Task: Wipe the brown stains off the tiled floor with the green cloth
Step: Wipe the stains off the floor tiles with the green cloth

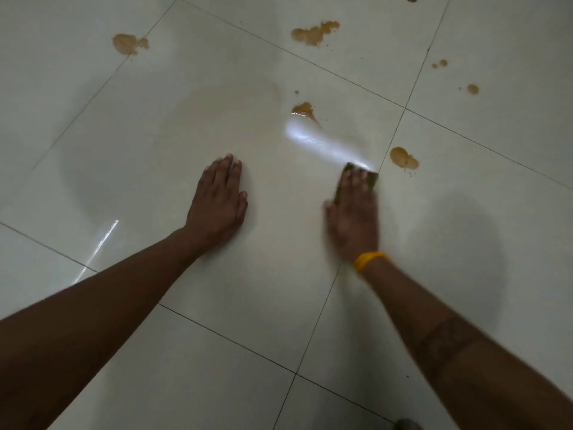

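My right hand (353, 215) presses the green cloth (372, 178) flat on the pale tiled floor (155, 135); only the cloth's far edge shows past my fingers, and the hand is blurred. My left hand (218, 197) rests palm down on the same tile, fingers spread, holding nothing. Brown stains lie beyond: one (403, 158) just right of the cloth across a grout line, one (304, 109) ahead of it, a larger one (314, 33) farther back, one (127, 43) at the far left, and small spots (473, 89) at the right.
A faint brownish smear ring (229, 88) marks the tile ahead of my left hand. A bright reflection streak (319, 142) runs from the cloth toward the nearer stain. A yellow band (369, 261) circles my right wrist. A dark object (407, 425) peeks in at the bottom edge.
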